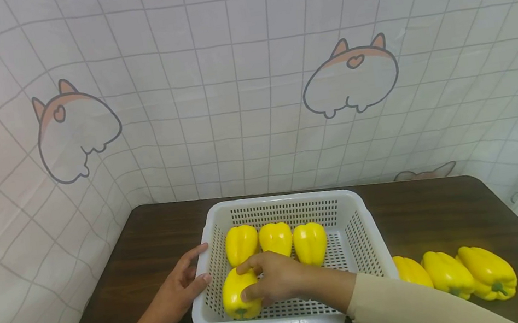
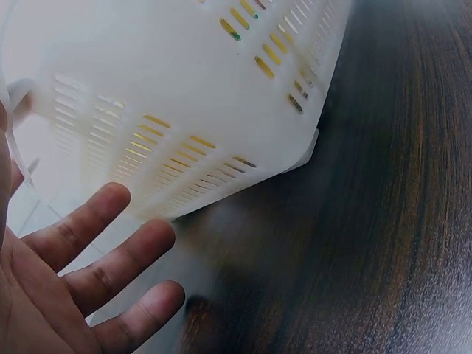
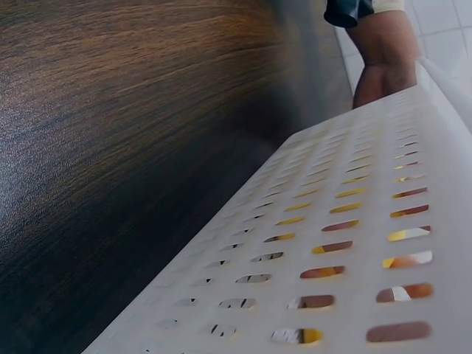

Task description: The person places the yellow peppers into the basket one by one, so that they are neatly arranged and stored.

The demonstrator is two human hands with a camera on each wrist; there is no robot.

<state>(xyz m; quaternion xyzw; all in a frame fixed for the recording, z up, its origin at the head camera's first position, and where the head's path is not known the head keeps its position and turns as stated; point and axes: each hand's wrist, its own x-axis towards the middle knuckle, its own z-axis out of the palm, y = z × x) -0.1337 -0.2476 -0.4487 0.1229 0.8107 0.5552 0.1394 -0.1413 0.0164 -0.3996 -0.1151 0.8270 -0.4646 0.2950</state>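
Note:
A white plastic basket (image 1: 289, 197) with slotted walls holds several yellow bell peppers. Three of them, such as the right one (image 1: 310, 243), line up in its back half. At the front left lies another yellow bell pepper (image 1: 238, 297), stem toward me, which my right hand (image 1: 277, 277) grips between thumb and fingers. My left hand (image 1: 178, 291) rests its thumb and index fingertip at the basket's left rim; in the left wrist view its other fingers (image 2: 110, 276) extend loosely outside the wall. The right wrist view shows the basket's slotted wall (image 3: 295, 243), not the right hand's grip.
Right of the basket, three more yellow bell peppers (image 1: 449, 274) lie side by side on the dark wood-grain table (image 1: 425, 210), one partly behind my right sleeve (image 1: 408, 306). A white gridded curtain (image 1: 241, 103) hangs behind and at the sides.

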